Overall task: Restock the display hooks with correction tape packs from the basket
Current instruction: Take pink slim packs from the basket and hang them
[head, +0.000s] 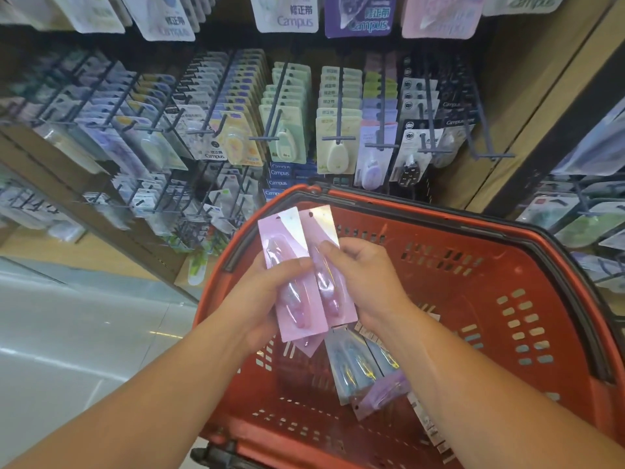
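The left hand (267, 292) grips one pink correction tape pack (282, 238), fingers curled behind it and thumb pressed across its front. The right hand (367, 282) pinches a second pink pack (319, 225) in the same way, the two packs held side by side and touching above the red basket (473, 225). Further packs (358, 367) lie flat on the basket floor, and the display hooks (339, 138), most of them loaded with hanging packs, stand just beyond the basket's far rim.
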Motion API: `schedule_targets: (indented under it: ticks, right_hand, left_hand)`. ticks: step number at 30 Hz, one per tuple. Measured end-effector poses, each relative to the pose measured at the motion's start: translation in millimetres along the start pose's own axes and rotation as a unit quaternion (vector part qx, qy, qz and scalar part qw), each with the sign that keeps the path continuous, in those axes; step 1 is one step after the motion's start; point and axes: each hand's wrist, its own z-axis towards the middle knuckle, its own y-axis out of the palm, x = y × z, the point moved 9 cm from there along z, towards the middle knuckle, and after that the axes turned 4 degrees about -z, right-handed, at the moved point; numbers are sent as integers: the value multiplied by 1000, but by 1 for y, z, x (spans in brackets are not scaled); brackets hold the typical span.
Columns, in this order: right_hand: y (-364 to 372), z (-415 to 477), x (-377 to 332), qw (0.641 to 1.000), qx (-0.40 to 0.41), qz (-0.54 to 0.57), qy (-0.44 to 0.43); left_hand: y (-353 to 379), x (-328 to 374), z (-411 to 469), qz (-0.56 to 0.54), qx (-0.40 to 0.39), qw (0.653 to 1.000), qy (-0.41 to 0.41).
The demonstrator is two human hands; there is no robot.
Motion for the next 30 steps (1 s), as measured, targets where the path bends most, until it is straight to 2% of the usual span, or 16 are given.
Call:
schedule_targets:
  ticks: [3, 8, 13, 16, 20, 26, 30]
  right_hand:
    - [-1, -2, -6, 1000, 0, 28, -7]
    - [-27, 2, -14, 993, 84, 89, 7]
    - [-19, -5, -31, 997, 12, 77, -17]
    - [-10, -7, -33, 999, -13, 25, -31]
    - [-1, -7, -25, 999, 4, 13, -46]
    - [10, 2, -8, 1000, -21, -18, -10]
    - [22, 4, 2, 997, -75, -7, 36]
  left_hand:
    - [5, 3, 0, -14, -1, 1000, 11]
    - [1, 13, 4, -14, 65, 997, 32]
    - [7, 16, -1, 9, 62, 996, 58]
    - [12, 14, -2, -3, 50, 997, 53]
    - [11, 12, -3, 1, 36, 999, 16]
    - [-4, 10, -3, 12, 58, 998, 11]
    - [-13, 10, -4, 10, 89, 996, 22]
